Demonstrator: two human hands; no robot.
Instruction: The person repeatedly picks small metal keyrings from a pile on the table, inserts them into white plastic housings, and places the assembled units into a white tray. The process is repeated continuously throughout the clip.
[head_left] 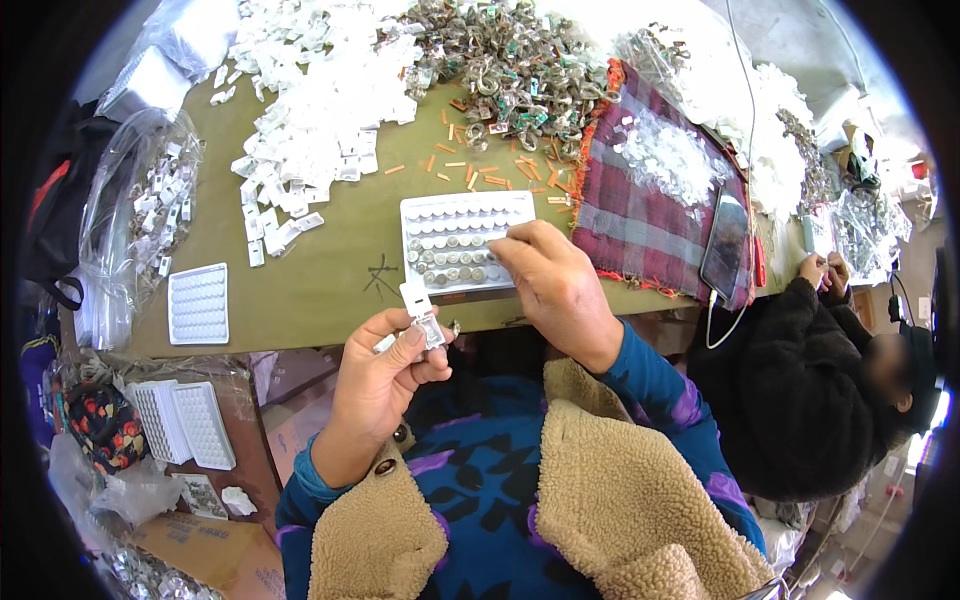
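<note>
My left hand (383, 373) holds a small clear plastic packet (424, 322) with a white tab, pinched between thumb and fingers just off the table's near edge. My right hand (551, 281) reaches over a white moulded tray (420, 215) on the olive table, its fingertips on the small round metal pieces (452, 261) that fill the tray's lower rows. The fingertips curl down, so what they pinch is hidden.
A heap of white packets (312, 95) and a pile of metal rings (505, 65) lie at the back. Orange strips (480, 172) are scattered near a plaid cloth (640, 215) with a phone (727, 243). An empty tray (197, 303) lies left. Another person (810, 400) works at right.
</note>
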